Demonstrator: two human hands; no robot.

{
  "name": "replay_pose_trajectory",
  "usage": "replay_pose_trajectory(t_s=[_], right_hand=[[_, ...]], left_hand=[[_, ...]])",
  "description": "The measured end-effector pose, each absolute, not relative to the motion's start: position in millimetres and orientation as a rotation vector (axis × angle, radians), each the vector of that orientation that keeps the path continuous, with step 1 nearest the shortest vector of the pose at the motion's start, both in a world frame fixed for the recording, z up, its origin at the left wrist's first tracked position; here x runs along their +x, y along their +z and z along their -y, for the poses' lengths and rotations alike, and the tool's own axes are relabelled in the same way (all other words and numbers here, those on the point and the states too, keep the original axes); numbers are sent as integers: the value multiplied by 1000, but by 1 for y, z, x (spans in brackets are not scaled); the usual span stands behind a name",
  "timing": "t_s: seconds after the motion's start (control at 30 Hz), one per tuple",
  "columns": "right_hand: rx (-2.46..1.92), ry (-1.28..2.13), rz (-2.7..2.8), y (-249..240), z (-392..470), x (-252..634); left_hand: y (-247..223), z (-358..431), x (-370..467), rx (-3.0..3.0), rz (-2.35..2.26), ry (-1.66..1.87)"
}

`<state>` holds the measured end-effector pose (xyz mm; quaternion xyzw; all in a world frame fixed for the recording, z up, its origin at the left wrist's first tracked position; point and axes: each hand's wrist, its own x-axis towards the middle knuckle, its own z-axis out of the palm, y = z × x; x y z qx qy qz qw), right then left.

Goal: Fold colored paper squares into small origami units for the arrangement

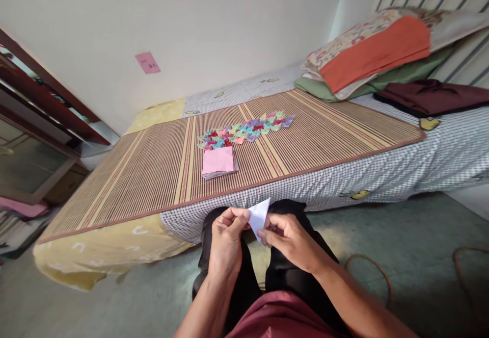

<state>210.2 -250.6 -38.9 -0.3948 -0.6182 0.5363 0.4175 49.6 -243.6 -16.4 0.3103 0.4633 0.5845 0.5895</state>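
A pale lavender folded sheet of paper [259,214], roughly a triangle with one corner pointing up, is held above my lap. My left hand [229,231] pinches its left edge between thumb and fingers. On the opposite side, my right hand [284,233] grips the lower right edge, its thumb in front. Beyond my knees, a stack of paper [217,161] with a pink sheet on top lies on the bamboo mat. Just behind the stack stand rows of small folded paper boats [244,130] in many colours.
The slatted bamboo mat [153,159] covers a bed with a checked sheet [344,175]. Pillows [376,52] and a dark maroon cloth [431,96] lie at the right. A wooden cabinet [26,149] stands at the left. A brown cord [376,266] loops over the floor.
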Motion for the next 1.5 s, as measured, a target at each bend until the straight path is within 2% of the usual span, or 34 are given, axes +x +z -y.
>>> replay_pose_trajectory(t_s=[0.47, 0.77, 1.0, 1.3, 1.5], right_hand=[[-938, 1345, 1645, -30, 256, 206], [-905, 1260, 1712, -24, 251, 217], [-1074, 967, 1441, -15, 248, 219], [-1081, 1039, 1313, -22, 245, 222], [-1003, 1145, 1299, -17, 245, 226]], left_hand=[[-12, 243, 54, 578, -1032, 1350], [-12, 246, 48, 725, -1052, 1369], [-14, 255, 57, 961, -1127, 1410], [-10, 252, 53, 891, -1079, 1243], [-8, 245, 52, 614, -952, 1148]])
